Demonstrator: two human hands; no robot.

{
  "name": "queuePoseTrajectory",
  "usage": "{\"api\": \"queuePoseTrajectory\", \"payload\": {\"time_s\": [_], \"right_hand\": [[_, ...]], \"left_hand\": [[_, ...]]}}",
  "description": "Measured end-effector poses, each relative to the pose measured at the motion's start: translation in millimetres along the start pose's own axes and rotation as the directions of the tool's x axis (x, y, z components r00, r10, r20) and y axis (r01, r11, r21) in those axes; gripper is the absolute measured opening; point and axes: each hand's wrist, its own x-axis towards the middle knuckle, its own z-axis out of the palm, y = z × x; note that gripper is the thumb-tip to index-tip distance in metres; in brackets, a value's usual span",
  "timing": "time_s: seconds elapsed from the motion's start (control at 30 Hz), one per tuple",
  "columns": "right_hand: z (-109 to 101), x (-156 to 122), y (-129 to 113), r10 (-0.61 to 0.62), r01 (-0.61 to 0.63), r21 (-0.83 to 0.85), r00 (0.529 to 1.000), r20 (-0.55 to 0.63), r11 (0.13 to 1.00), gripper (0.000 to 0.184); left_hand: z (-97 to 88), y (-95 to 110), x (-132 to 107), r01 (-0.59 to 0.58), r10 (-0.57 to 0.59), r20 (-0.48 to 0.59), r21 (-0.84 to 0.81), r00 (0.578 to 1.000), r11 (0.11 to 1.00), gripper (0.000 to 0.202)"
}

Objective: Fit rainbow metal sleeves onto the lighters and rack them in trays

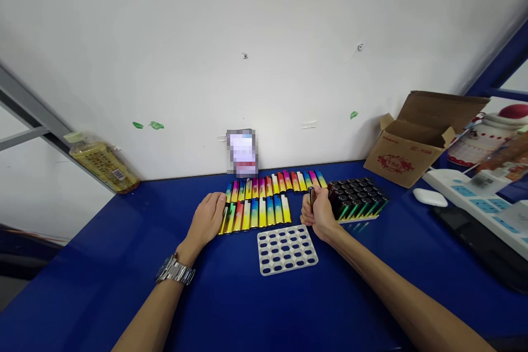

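Observation:
Two rows of colourful lighters (256,212) lie side by side on the blue table. My left hand (208,217), with a metal watch on its wrist, lies flat at the left end of the rows, its fingertips touching the nearest lighters; it holds nothing. At the right end of the front row, my right hand (318,212) is closed around a lighter (311,193), of which only the dark top shows. Just right of that hand, a block of upright lighters (358,198) with black tops stands packed together. A white tray with oval holes (287,264) lies in front of the rows.
A phone (243,154) with a blurred screen leans on the wall behind the lighters. An open cardboard box (396,162), a white case (430,197), a power strip (474,198) and a black phone-like slab (474,242) are at right. A bottle (103,165) leans at left.

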Motion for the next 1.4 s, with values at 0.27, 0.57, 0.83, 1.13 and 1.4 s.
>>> {"api": "queuePoseTrajectory", "payload": {"time_s": [0.27, 0.57, 0.83, 1.13, 1.4], "right_hand": [[-3.3, 3.3, 3.9, -0.037, 0.037, -0.002, 0.997, 0.065, 0.999, 0.06], [-5.7, -2.5, 7.6, -0.553, 0.589, -0.17, 0.805, 0.215, 0.791, 0.037], [17.4, -29.3, 9.1, -0.555, 0.734, -0.324, 0.67, 0.493, 0.597, 0.026], [22.7, -27.8, 32.2, -0.521, 0.781, -0.391, 0.619, 0.588, 0.486, 0.034], [20.9, -27.6, 29.8, -0.433, 0.769, -0.541, 0.639, 0.636, 0.34, 0.033]], "left_hand": [[1.1, -2.1, 0.0, 0.01, -0.01, -0.008, 0.006, 1.0, 1.0, 0.041], [2.4, -2.6, 0.5, -0.003, 0.003, -0.021, -0.001, 1.0, 1.0, 0.041], [2.3, -1.7, 0.3, 0.0, 0.0, -0.01, 0.013, 1.0, 1.0, 0.04], [1.9, 0.3, -0.8, -0.02, 0.021, -0.013, 0.043, 1.0, 0.999, 0.039], [1.3, 1.7, -1.3, -0.008, 0.008, -0.014, 0.021, 1.0, 1.0, 0.037]]}}
